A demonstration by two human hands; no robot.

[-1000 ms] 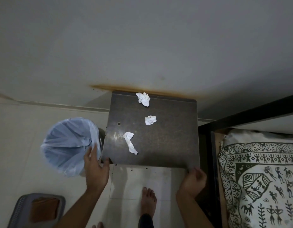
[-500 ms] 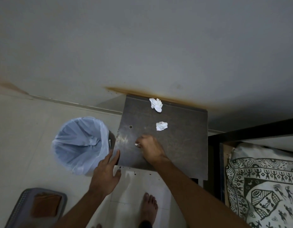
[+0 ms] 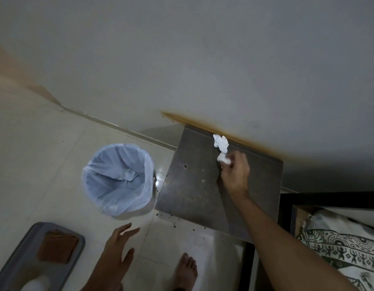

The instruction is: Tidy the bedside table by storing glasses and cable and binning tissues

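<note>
The dark bedside table (image 3: 192,196) stands against the wall. One crumpled white tissue (image 3: 220,142) lies at its back edge. Just in front of it is a second tissue (image 3: 224,160), where the curled fingers of my right hand (image 3: 235,174) pinch it; the image is blurred there. The long tissue from the front of the table is out of sight. My left hand (image 3: 119,242) hovers over the floor in front of the bin (image 3: 119,177), fingers spread and holding nothing. The bin, left of the table, has a pale blue liner. No glasses or cable are in view.
A grey basket (image 3: 18,255) with a brown cloth (image 3: 58,246) sits on the floor at bottom left. The black bed frame (image 3: 328,198) and patterned bedding (image 3: 345,255) flank the table on the right. A bare foot (image 3: 186,269) stands on the tiles.
My right hand moved from the front tissue, now gone from the table, back to the middle tissue. My left hand drew away from the table corner toward me and opened.
</note>
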